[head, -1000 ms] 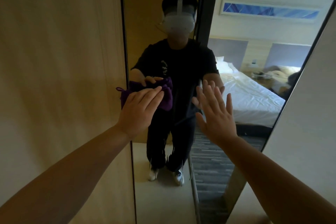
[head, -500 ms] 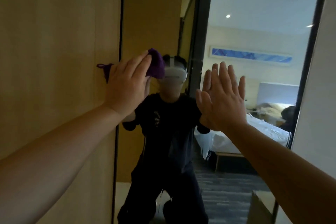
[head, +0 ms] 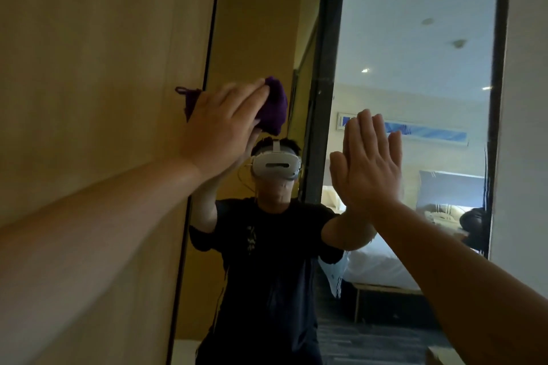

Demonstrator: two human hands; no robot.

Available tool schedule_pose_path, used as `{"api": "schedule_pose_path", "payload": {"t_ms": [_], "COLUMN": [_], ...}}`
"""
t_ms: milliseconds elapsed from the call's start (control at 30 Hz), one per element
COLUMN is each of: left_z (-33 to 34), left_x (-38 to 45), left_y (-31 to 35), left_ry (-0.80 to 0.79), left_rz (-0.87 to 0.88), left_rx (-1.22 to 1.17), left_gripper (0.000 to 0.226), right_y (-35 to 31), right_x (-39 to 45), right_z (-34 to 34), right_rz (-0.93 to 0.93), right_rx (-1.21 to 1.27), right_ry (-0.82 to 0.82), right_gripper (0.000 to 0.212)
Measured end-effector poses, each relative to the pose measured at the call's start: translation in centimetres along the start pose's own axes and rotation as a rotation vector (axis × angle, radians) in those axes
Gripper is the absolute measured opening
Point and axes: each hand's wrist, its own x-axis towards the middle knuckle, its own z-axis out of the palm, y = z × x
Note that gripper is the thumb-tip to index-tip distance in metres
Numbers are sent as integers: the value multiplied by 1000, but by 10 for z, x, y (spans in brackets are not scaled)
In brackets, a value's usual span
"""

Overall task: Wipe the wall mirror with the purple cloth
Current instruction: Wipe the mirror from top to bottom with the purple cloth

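The tall wall mirror [head: 415,38] fills the middle and right of the head view, framed by a thin dark edge. My left hand [head: 219,124] presses the bunched purple cloth [head: 274,107] flat against the glass near the mirror's left edge, above the reflected head. A loop of the cloth sticks out to the left over the wood panel. My right hand [head: 367,163] is held up flat with fingers together and straight, at or very near the glass; it holds nothing.
A wood-panelled wall [head: 98,53] borders the mirror on the left. A white wall [head: 527,127] borders it on the right. The mirror reflects a person in dark clothes, a bed and a framed picture.
My left hand has carried the cloth up the glass, from chest height of the reflection to above its head. My right hand has risen too, and the view has tilted upward.
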Motion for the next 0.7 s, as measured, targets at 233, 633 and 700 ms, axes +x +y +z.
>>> {"api": "schedule_pose_path", "payload": {"t_ms": [233, 633, 700], "left_z": [4, 14, 8], "left_x": [110, 10, -26], "left_y": [-44, -6, 6], "left_ry": [-138, -274, -277], "left_rz": [96, 201, 220], "left_rx": [28, -17, -23], "left_gripper": [44, 57, 55], "right_y": [3, 5, 5], "right_x": [-1, -1, -1], "right_z": [2, 0, -1], "right_rz": [-13, -27, -25], "right_rx": [37, 87, 96], "right_ry": [-4, 35, 38], "right_gripper": [63, 70, 70]}}
